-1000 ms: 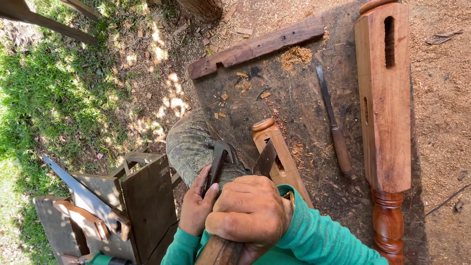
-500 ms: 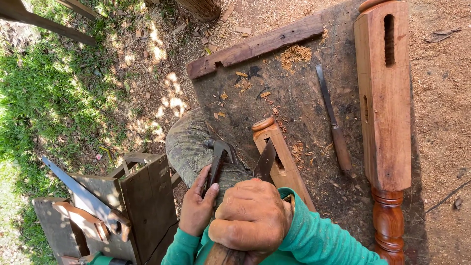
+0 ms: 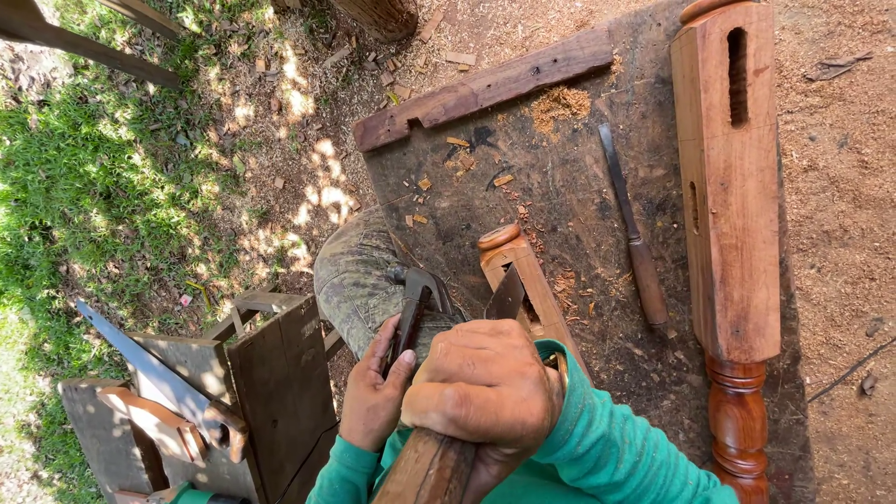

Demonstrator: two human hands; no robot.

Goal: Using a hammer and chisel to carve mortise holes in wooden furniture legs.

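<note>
Right hand [image 3: 485, 387] wraps a chisel [image 3: 505, 297] handle at lower centre, left hand [image 3: 375, 397] clasps a hammer [image 3: 411, 308]; the small wooden post [image 3: 523, 280] looks only partly cut, chips scattered above.

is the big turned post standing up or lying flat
Lying flat. The turned post rests lengthwise on the dark work board, slotted face up, its round turned end toward the bottom of the view.

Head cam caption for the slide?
Both hands grip chisel and dark claw hammer over reddish mortised wooden post.
</note>
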